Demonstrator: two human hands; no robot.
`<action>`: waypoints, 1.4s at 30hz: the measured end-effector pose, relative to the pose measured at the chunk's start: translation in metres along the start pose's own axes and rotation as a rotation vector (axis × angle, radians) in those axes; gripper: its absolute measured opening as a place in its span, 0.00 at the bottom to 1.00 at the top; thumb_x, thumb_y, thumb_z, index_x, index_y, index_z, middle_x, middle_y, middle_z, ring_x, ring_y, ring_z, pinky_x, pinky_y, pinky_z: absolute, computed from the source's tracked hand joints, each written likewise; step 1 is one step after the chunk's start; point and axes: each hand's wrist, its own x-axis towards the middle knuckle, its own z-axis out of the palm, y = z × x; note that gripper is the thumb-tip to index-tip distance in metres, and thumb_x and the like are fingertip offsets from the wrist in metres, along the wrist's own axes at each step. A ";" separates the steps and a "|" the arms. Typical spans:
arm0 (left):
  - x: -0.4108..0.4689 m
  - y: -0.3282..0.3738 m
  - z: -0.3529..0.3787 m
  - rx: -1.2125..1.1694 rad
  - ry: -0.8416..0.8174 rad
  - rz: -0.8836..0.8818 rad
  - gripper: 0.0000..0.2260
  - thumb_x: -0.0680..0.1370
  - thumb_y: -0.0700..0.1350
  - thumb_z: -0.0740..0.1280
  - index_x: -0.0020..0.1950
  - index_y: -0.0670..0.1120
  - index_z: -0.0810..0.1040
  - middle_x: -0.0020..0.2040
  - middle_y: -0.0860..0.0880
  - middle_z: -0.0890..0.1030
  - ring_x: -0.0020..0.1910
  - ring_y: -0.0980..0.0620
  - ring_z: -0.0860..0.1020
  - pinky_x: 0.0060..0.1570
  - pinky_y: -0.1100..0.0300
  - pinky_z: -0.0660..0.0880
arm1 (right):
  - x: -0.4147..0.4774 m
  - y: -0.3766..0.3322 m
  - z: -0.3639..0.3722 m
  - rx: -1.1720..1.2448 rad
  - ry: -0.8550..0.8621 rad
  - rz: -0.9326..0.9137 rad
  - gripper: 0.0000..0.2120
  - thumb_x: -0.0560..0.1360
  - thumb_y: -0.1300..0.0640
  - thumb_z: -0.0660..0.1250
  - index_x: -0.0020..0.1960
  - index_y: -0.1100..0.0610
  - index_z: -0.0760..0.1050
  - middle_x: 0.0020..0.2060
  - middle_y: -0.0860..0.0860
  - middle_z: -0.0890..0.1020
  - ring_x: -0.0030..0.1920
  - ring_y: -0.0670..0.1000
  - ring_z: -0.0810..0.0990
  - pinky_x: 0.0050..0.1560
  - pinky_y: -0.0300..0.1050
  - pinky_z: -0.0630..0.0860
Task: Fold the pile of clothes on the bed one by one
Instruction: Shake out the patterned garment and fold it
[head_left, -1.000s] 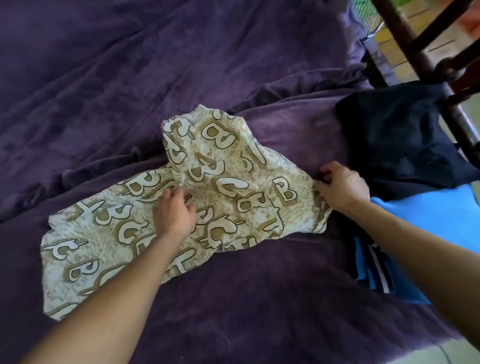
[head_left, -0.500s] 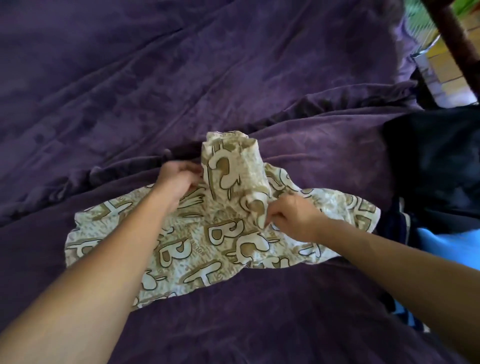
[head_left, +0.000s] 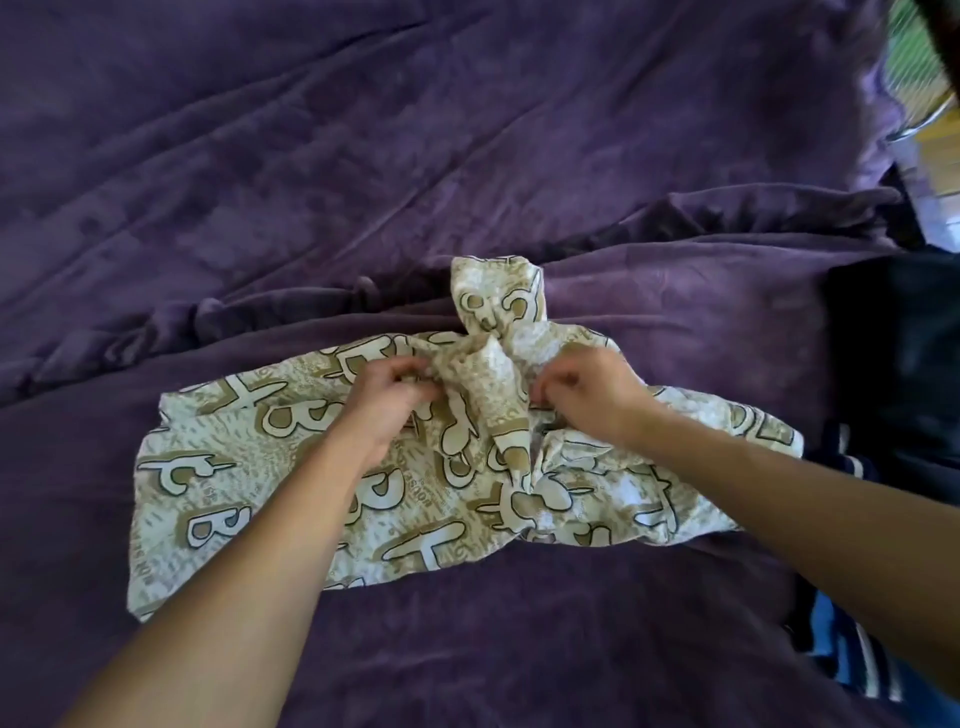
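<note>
Here the printed garment (head_left: 322, 483), cream cloth with tan outlined letters, lies spread across the middle of the bed (head_left: 415, 130), its long side running left to right. Both hands work at its centre. The left hand (head_left: 384, 400) has its fingers curled into the cloth on the left of a raised ridge of fabric (head_left: 493, 400), and the right hand (head_left: 592, 400) pinches the cloth on the ridge's right. The grips face each other across that ridge, which suggests the hands are gathering or straightening the bunched middle so the piece can lie flat before a fold is made. One crumpled part (head_left: 496, 293) sticks out past the far edge, so it looks not yet squared up.

The print shows large capital B shapes and forms like a lowercase t or f. Smaller lettering runs between them, too fine and blurred to read with confidence. No label or tag shows.

Just beyond the garment's right end lies a dark garment (head_left: 893, 364), and nearer the person a blue striped piece (head_left: 852, 654). These are probably part of the pile waiting its turn.
</note>
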 end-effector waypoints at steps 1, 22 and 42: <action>-0.001 -0.007 -0.003 0.015 0.011 -0.001 0.13 0.70 0.32 0.71 0.42 0.52 0.82 0.51 0.48 0.82 0.49 0.47 0.79 0.45 0.53 0.76 | 0.012 -0.002 -0.006 0.052 0.211 0.029 0.10 0.76 0.60 0.64 0.42 0.50 0.82 0.36 0.43 0.83 0.31 0.41 0.79 0.32 0.38 0.76; 0.020 0.076 0.016 -0.043 0.084 0.241 0.08 0.69 0.33 0.72 0.42 0.46 0.81 0.39 0.41 0.83 0.39 0.45 0.81 0.45 0.50 0.79 | 0.108 -0.013 -0.053 0.268 0.184 0.469 0.23 0.71 0.35 0.66 0.39 0.56 0.70 0.34 0.49 0.77 0.33 0.49 0.75 0.38 0.45 0.72; 0.099 0.122 0.055 0.128 0.623 0.303 0.10 0.73 0.45 0.70 0.53 0.48 0.76 0.48 0.51 0.80 0.45 0.53 0.79 0.43 0.68 0.75 | 0.056 0.065 -0.100 -0.068 0.478 0.248 0.06 0.72 0.52 0.71 0.48 0.50 0.83 0.40 0.48 0.84 0.43 0.51 0.82 0.46 0.45 0.78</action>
